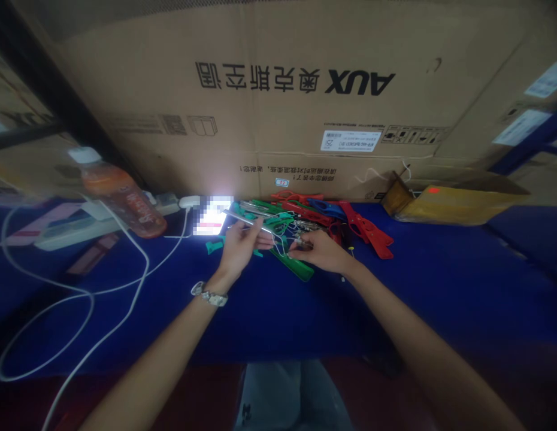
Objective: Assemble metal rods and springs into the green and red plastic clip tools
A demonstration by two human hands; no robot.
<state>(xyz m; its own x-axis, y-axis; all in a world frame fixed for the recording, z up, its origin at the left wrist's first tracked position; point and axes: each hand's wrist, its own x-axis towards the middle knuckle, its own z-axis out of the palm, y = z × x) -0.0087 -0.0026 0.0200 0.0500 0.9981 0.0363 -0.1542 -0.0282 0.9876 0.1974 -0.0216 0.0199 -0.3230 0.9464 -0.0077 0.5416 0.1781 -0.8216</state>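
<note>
My left hand (242,244), with a metal watch (214,298) on its wrist, is closed on a thin silvery rod (249,221) that points to the upper left. A loop of white cord (282,246) hangs between both hands. My right hand (322,251) pinches at the cord's right side; whatever small part lies in its fingertips is too blurred to name. Just behind the hands is a pile of green plastic pieces (300,267), red plastic pieces (366,230) and blue plastic pieces (327,208), mixed with small metal parts.
A lit phone screen (213,216) lies left of the pile. Further left are a drink bottle (126,197), a power strip (76,230) and a looping white cable (137,293). A yellow envelope (462,200) lies right, on the blue-covered table (440,287). Large cardboard boxes (269,131) stand behind.
</note>
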